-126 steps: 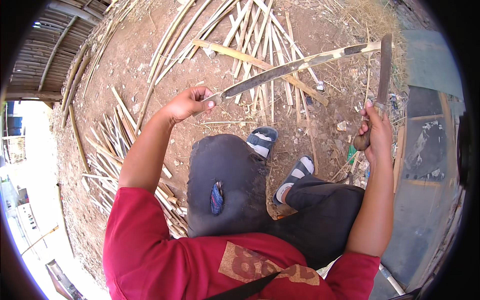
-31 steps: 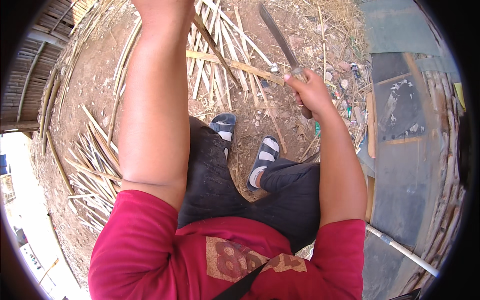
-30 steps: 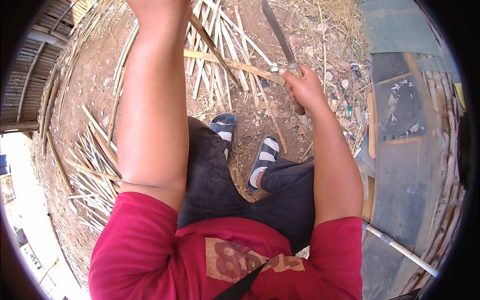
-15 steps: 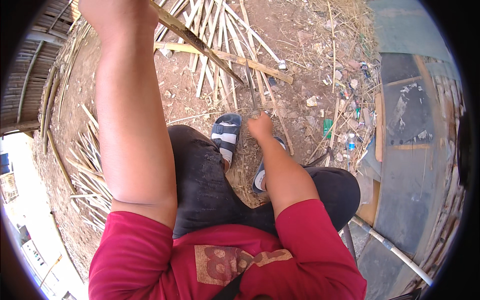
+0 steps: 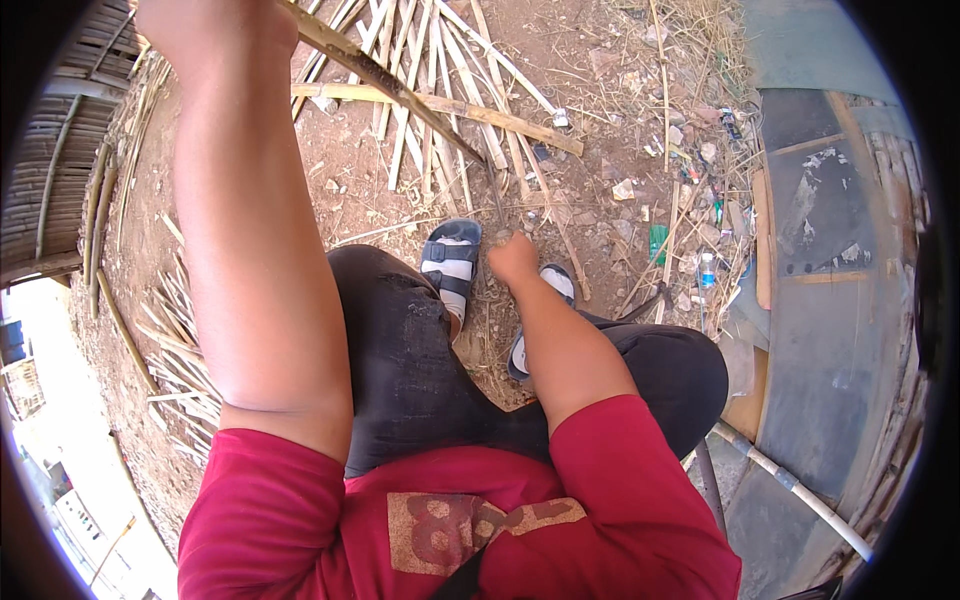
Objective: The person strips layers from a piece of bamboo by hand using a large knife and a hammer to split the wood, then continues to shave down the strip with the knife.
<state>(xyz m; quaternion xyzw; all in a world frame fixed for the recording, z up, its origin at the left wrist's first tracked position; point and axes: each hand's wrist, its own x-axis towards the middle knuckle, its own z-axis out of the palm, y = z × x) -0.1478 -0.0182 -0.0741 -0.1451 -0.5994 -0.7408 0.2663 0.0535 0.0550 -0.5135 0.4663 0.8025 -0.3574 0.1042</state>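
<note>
At the upper left edge my left hand [image 5: 220,28] is closed round a long, dark-edged bamboo strip [image 5: 375,75], its fingers partly cut off by the frame. The strip slants down to the right, its lower end close to my right hand. My right hand [image 5: 514,257] is a closed fist above the ground, near my sandalled feet. From it a thin dark knife blade [image 5: 494,192] points up to the strip's end, and the two meet or overlap in the view. The handle is hidden in the fist.
Pale split bamboo strips [image 5: 440,60] lie fanned out ahead, with a flat wooden piece [image 5: 500,120] across them. Another strip pile [image 5: 175,340] is at left. Litter, with a green scrap [image 5: 657,243] and a small bottle [image 5: 707,269], lies right, beside dark sheet panels [image 5: 820,350].
My left hand has shifted slightly left with the bamboo strip. My right hand has moved a little left and down, and the blade no longer sticks up past the strip's end.
</note>
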